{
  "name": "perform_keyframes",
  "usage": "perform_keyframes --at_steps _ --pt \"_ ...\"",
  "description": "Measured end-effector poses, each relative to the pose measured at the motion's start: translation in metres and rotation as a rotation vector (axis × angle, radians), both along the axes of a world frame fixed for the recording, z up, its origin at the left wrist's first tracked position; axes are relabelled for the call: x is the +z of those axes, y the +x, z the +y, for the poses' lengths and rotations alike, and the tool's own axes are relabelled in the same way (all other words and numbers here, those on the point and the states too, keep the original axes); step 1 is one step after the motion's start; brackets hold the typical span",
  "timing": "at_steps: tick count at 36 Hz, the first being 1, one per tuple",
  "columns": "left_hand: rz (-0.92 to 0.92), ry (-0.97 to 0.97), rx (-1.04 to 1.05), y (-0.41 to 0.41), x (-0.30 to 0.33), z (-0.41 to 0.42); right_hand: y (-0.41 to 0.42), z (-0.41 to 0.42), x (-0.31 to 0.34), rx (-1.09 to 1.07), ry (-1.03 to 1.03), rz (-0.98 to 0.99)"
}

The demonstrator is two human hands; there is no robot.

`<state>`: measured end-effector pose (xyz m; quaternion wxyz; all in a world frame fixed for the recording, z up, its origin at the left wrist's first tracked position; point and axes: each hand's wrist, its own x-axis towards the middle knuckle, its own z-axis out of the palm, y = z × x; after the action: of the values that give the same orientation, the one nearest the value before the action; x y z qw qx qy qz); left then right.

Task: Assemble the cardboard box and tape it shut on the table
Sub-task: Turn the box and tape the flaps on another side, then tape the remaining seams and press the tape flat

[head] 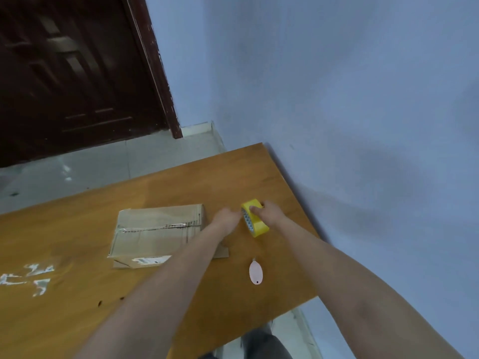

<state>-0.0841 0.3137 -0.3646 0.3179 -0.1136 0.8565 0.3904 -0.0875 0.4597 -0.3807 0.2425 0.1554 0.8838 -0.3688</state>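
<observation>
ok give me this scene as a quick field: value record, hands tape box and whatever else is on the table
right hand: grips the yellow tape roll, thumb on its outer face
left hand: at the roll's open side; grip unclear
cardboard box: lying on the wooden table, left of the hands, label on its near side
pink oval cutter: on the table, nearer than the roll, untouched
white scraps: on the table's left part

We reach both bare forearms forward, wrists close together. Our right hand [264,212] curls round the tape roll [255,218], thumb lying over its near face and fingers wrapped behind. Our left hand [226,216] sits just beside those fingers, its fingertips meeting the roll's edge (blur hides whether they pinch anything).
</observation>
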Motion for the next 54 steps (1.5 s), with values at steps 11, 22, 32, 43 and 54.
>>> perform_keyframes --at_steps 11,22,32,43,54 --pt "-0.230 0.091 0.360 -0.006 -0.039 0.022 -0.001 0.009 -0.017 0.072 -0.112 -0.009" --pt "-0.263 0.277 0.631 -0.045 -0.065 0.046 -0.008 0.008 -0.017 0.122 -0.075 -0.058" --pt "-0.360 0.225 0.627 -0.054 -0.066 0.050 -0.003 0.016 -0.004 0.160 -0.098 -0.092" --pt "-0.340 0.171 0.551 -0.055 -0.067 0.049 -0.004 0.010 0.004 0.152 -0.038 -0.080" --pt "-0.342 0.109 0.466 -0.060 -0.067 0.052 -0.007 0.006 0.001 0.110 -0.013 -0.148"
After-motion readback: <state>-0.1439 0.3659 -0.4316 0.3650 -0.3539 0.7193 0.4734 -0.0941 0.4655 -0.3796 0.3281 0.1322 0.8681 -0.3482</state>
